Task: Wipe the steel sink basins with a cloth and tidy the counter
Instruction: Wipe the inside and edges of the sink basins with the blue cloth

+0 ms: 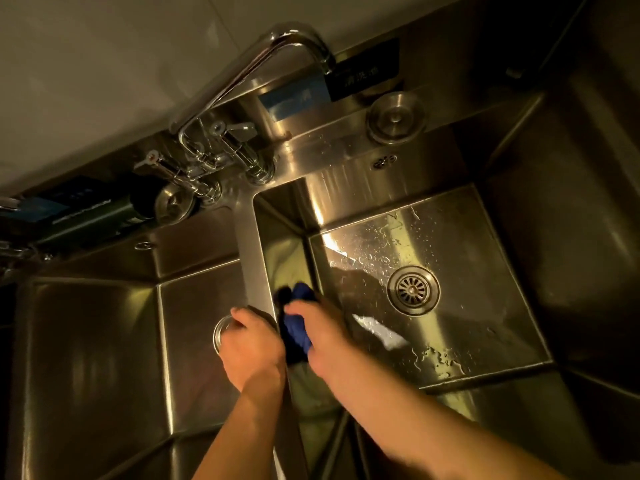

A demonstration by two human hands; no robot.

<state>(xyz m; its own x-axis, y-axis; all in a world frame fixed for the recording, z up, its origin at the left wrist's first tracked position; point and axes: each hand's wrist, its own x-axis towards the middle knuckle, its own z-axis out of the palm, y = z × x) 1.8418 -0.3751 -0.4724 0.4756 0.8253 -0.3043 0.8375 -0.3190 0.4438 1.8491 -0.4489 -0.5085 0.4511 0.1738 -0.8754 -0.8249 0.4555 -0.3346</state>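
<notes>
Here the left wall of the right basin (450, 271) is being wiped with a blue cloth (294, 330).

In the head view, the cloth is pressed against that wall, just beside the divider, by the right hand (311, 323), its fingers closed on the fabric. The left hand (249, 344) is rested on the divider, fingers curled over its edge. For a good result, firm pressure should be kept and the 2 corners reached; water drops are seen near the drain (414, 290).
</notes>
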